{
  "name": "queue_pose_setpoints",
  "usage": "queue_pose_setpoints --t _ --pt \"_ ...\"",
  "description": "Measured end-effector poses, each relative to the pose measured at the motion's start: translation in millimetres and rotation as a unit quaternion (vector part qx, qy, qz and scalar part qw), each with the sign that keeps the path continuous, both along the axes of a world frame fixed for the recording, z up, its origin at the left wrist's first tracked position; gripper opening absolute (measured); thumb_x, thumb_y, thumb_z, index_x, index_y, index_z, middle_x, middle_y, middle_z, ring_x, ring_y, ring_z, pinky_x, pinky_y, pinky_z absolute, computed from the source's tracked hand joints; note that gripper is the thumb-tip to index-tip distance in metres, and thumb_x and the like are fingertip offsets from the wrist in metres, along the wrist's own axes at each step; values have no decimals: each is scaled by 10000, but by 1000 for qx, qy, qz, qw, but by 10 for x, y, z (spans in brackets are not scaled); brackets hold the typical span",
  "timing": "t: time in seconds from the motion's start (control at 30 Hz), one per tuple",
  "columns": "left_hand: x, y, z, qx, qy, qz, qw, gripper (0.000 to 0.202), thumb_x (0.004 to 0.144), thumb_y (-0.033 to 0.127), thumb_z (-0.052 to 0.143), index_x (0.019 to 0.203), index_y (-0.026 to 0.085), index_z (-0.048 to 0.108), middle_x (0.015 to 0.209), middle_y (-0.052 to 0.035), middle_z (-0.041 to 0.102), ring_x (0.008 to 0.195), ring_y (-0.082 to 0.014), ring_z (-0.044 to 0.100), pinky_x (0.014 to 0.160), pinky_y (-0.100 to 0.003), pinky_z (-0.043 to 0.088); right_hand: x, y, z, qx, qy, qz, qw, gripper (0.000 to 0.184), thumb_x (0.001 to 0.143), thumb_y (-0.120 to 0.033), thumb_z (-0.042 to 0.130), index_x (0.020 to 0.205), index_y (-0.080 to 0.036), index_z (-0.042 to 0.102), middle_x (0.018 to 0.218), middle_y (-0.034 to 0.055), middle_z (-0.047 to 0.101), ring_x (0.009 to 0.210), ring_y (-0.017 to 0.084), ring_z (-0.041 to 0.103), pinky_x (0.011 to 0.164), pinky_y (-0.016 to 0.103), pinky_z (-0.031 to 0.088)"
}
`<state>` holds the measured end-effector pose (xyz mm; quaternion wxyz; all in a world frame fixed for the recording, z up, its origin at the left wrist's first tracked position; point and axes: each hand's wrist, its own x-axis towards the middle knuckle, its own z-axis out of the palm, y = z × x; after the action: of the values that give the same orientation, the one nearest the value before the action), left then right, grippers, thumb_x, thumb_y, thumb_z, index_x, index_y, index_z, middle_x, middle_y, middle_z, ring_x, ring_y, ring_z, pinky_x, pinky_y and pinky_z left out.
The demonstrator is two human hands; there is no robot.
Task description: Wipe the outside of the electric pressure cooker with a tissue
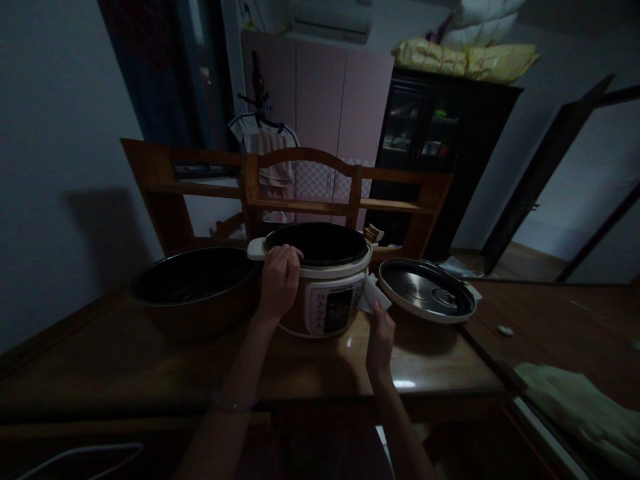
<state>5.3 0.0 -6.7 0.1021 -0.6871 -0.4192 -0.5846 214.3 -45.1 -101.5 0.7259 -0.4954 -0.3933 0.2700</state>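
An open electric pressure cooker [327,293] with a white and brown body and a front control panel stands on the wooden table [150,360]. My left hand [279,280] is closed over the cooker's left rim, beside its white handle. A crumpled white cloth or tissue [373,293] is pressed against the cooker's right side, pinched in my right hand [381,333]. The cooker's inner cavity looks dark.
A large dark inner pot [193,287] sits to the cooker's left. The cooker's lid [426,290] lies upside down at the right. A wooden chair back [300,193] stands behind the table. A greenish cloth [580,407] lies at the lower right.
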Motion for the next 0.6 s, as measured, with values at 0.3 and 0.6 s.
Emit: queue_pose_setpoints --t 0.3,0.6 --pt "-3 11 -8 8 0 0 1000 356 1040 305 247 834 226 527 868 -53 596 894 -220 549 928 -415 397 150 -22 -294 -21 35 22 999 430 793 -529 609 931 -158 778 949 90 745 975 272 654 866 390 500" --pt "5 4 -3 4 -1 3 1000 357 1044 328 244 828 232 512 861 -50 591 888 -223 549 925 -414 399 110 -131 -440 -24 129 63 989 307 775 -452 647 815 -167 754 825 84 757 859 258 701 709 330 545"
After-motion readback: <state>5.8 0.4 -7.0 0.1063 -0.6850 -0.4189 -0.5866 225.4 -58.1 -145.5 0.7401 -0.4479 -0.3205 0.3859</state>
